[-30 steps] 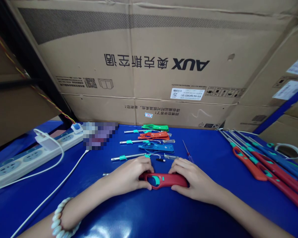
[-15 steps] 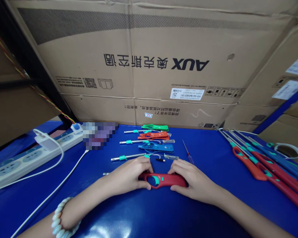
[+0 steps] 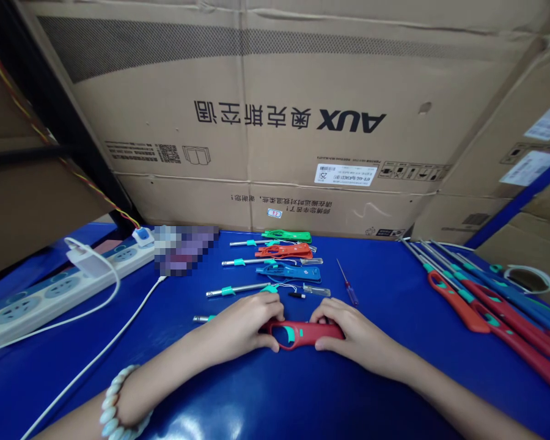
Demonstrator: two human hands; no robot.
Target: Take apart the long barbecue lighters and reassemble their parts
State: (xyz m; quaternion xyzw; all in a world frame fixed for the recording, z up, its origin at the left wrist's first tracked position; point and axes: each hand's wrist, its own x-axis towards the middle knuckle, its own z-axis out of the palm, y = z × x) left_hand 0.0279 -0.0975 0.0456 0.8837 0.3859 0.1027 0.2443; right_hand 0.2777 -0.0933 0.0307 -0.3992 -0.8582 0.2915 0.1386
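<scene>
A red lighter body [image 3: 309, 334] with a teal trigger lies lengthwise between my hands, low over the blue table [image 3: 256, 394]. My left hand [image 3: 254, 321] grips its left end, by the ring-shaped opening, with thumb in front and fingers behind. The right end is pinched by my right hand [image 3: 348, 330]. A metal tube tip [image 3: 201, 319] shows to the left, partly hidden behind my left hand. Just beyond my hands lie a metal tube [image 3: 238, 290] with teal parts, a clear cylinder [image 3: 317, 291] and a blue casing [image 3: 288, 272].
Behind lie orange [image 3: 284, 250] and green [image 3: 286, 235] casings. A screwdriver [image 3: 349, 289] rests right of them. Several long lighters [image 3: 499, 305] lie at the right. At the left are a power strip [image 3: 59, 290] and a white cable [image 3: 96, 360]. A cardboard box [image 3: 279, 73] stands at the back.
The camera view has shifted slightly. My right fingers have moved a little on the red body, and more of the metal tube tip shows beside my left wrist.
</scene>
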